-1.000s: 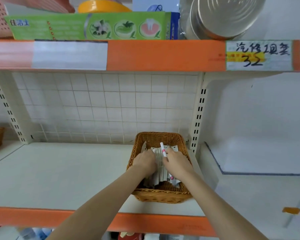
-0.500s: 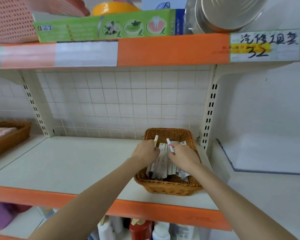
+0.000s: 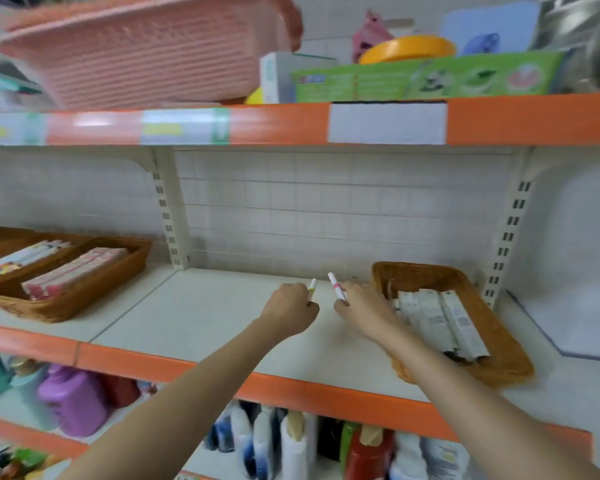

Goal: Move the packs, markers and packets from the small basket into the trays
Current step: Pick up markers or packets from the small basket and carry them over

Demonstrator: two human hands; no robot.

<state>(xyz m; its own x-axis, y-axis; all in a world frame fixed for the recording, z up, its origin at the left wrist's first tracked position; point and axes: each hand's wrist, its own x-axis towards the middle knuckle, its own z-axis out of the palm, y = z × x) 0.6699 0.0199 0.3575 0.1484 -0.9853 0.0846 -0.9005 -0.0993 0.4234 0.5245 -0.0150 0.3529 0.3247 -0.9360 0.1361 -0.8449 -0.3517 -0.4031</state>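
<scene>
Left hand [image 3: 291, 308] grips a green-banded marker [image 3: 312, 287], fingers curled round it; right hand [image 3: 359, 311] pinches a pink-banded marker [image 3: 336, 285]. Both hands are over the bare shelf [image 3: 194, 313], just left of the small wicker basket [image 3: 499, 355], which still holds several grey-white packets [image 3: 440, 320]. The wicker trays [image 3: 70, 299] stand well apart at far left, already holding pink packs [image 3: 73, 271] and a row of striped items.

Recommended: carry both markers level across to the trays, keep each grip firm near mid-barrel, and lay them lengthwise in whichever compartment holds like goods; which that is cannot be told.

Against half a second ago: both hands were in the basket lifting the markers; they have since cleared its rim and moved left, and the view has swung leftward, bringing the trays into sight
</scene>
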